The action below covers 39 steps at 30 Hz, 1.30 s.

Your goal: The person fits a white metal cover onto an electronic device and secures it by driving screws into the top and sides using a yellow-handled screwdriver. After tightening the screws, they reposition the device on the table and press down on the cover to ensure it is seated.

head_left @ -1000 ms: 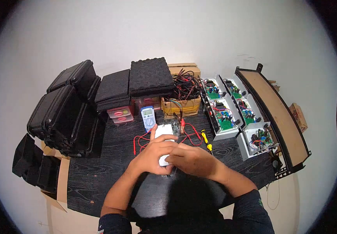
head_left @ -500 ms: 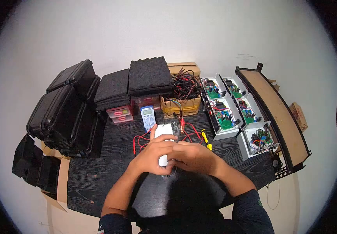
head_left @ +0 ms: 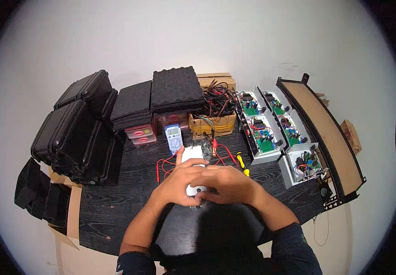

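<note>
Small white plastic box [head_left: 193, 156] lies at the centre of the black wood-grain tabletop [head_left: 115, 201], at 6 o'clock from the blue digital multimeter [head_left: 173, 136]. Left hand [head_left: 179, 179] clamps its grip on the box's near end; right hand [head_left: 227, 184] closes over the same end, fingers overlapping. Judged step: working the near edge. Next move likely calls for steady, fine finger pressure.

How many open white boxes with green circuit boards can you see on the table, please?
5, all right of the hands: two at the back, two in the middle, one nearest. Others may be hidden.
</note>
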Available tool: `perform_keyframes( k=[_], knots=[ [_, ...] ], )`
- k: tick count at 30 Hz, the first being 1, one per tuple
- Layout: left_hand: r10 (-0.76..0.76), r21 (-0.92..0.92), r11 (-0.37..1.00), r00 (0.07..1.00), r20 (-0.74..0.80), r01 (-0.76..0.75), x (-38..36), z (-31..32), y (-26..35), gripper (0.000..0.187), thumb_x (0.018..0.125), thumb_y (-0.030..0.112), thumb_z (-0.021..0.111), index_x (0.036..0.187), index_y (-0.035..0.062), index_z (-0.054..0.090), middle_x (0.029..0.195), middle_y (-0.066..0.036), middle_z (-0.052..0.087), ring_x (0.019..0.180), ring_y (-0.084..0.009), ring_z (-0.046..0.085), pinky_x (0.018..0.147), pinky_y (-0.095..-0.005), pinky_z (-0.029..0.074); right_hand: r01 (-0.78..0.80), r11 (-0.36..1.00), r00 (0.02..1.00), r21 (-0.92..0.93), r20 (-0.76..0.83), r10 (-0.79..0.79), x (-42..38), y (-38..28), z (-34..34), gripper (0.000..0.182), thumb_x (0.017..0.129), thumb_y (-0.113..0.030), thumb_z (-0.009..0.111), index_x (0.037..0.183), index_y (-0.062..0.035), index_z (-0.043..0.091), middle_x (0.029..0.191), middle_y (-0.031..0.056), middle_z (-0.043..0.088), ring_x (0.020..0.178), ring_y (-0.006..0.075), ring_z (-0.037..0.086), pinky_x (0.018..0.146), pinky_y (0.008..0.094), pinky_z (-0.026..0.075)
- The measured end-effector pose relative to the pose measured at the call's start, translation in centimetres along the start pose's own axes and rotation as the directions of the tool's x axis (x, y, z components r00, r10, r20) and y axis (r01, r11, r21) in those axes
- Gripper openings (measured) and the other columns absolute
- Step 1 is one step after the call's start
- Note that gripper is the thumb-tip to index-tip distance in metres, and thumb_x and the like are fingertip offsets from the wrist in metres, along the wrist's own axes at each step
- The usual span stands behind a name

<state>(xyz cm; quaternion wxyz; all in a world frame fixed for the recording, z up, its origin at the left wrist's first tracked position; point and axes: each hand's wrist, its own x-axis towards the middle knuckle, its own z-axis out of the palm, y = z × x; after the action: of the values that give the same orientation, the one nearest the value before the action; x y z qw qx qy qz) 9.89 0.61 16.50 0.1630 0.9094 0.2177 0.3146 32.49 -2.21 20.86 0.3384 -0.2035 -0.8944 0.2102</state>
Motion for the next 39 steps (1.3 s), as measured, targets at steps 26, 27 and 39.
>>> perform_keyframes(
  k=[26,27,39],
  knots=[
    [0.074,0.010,0.997,0.997,-0.021,-0.073,-0.5,-0.7,-1.3,0.068,0.085,0.067,0.056,0.121,0.0129,0.074,0.129,-0.009,0.070,0.135,-0.0337,0.058,0.120,-0.0655,0.019,-0.315,0.700,0.860,-0.640,0.119,0.497,5.7,26.8,12.0,0.021,0.085,-0.024,0.072,0.098,-0.0095,0.080,0.105,0.0184,0.077,0.102,0.0372,0.075,0.083,0.0540,0.059],
    [0.052,0.010,0.999,0.998,-0.039,-0.052,-0.4,-0.6,-1.9,0.069,0.088,0.067,0.049,0.122,0.0116,0.074,0.130,-0.011,0.070,0.135,-0.0349,0.058,0.120,-0.0628,0.021,-0.361,0.711,0.846,-0.603,0.109,0.523,5.8,27.1,12.2,0.022,0.086,-0.024,0.072,0.099,-0.0082,0.080,0.107,0.0192,0.076,0.103,0.0376,0.074,0.084,0.0538,0.059],
    [-0.306,-0.658,0.730,0.949,-0.071,0.185,1.7,0.5,-9.7,0.075,0.108,0.060,0.037,0.117,-0.0054,0.071,0.107,-0.017,0.076,0.099,-0.0217,0.072,0.090,-0.0369,0.056,-0.383,0.898,0.922,-0.217,-0.030,0.386,5.5,23.8,7.9,0.014,0.085,-0.016,0.071,0.087,-0.0058,0.080,0.086,0.0212,0.076,0.081,0.0381,0.075,0.077,0.0450,0.059]
  ],
)
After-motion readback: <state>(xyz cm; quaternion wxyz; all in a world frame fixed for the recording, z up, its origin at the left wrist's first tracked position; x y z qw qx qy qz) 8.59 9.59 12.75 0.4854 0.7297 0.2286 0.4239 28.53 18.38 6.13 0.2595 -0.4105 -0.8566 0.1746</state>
